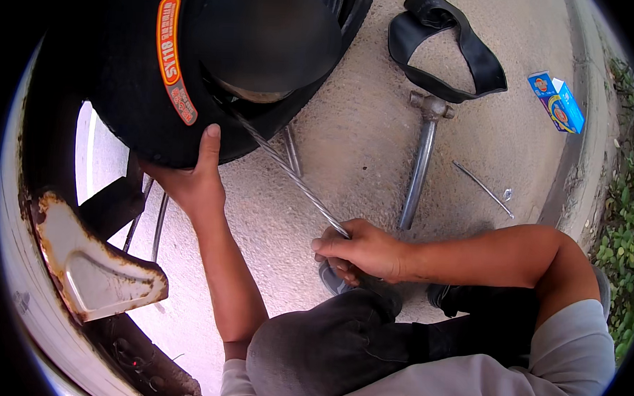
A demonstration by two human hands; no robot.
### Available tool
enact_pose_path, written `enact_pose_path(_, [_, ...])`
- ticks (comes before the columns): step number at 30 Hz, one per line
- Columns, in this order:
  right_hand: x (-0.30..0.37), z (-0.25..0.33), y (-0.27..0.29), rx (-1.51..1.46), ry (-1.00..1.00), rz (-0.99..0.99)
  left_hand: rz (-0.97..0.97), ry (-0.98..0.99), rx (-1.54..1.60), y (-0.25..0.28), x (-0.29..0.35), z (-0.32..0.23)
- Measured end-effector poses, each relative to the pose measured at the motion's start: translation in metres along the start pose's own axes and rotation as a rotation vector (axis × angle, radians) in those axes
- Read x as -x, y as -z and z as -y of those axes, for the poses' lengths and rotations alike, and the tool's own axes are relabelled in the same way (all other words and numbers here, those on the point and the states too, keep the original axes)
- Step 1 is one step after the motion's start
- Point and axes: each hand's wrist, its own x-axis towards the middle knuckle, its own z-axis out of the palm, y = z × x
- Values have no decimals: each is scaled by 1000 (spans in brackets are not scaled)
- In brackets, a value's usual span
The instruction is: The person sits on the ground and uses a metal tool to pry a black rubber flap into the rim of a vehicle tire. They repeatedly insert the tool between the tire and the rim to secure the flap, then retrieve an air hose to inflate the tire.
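Observation:
A black tyre (133, 108) with an orange and yellow label on its sidewall stands at the upper left. My left hand (197, 182) grips its lower edge, thumb up against the sidewall; the fingers behind are partly hidden. In my right hand (368, 250) is the near end of a long twisted metal bar (296, 179). The bar slants up and left, and its far end goes in at the tyre's inner edge, where the tip is hidden. A blurred dark round area (267, 40) covers the middle of the tyre.
Right of the bar lies a hammer (421, 160), below a black rubber band (489, 71). A blue box (565, 106) sits near the kerb, with a thin metal rod (480, 187) nearer me. A rusty white metal panel (97, 280) juts in at the left.

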Motion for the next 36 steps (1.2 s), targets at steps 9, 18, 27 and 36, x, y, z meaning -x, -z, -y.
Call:
enact_pose_path(9, [-12, -9, -30, 101, 29, -113, 11, -221, -517, 11, 8, -10])
enact_pose_path(18, [-104, -78, -91, -132, 297, -185, -25, -173, -471, 10, -2, -5])
enact_pose_path(27, [-193, -90, -138, -196, 535, -220, 139, -216, -504, 46, 10, -10])
enact_pose_path(36, [-250, -82, -161, -232, 523, -92, 416, 355, -633, 179, 166, 52])
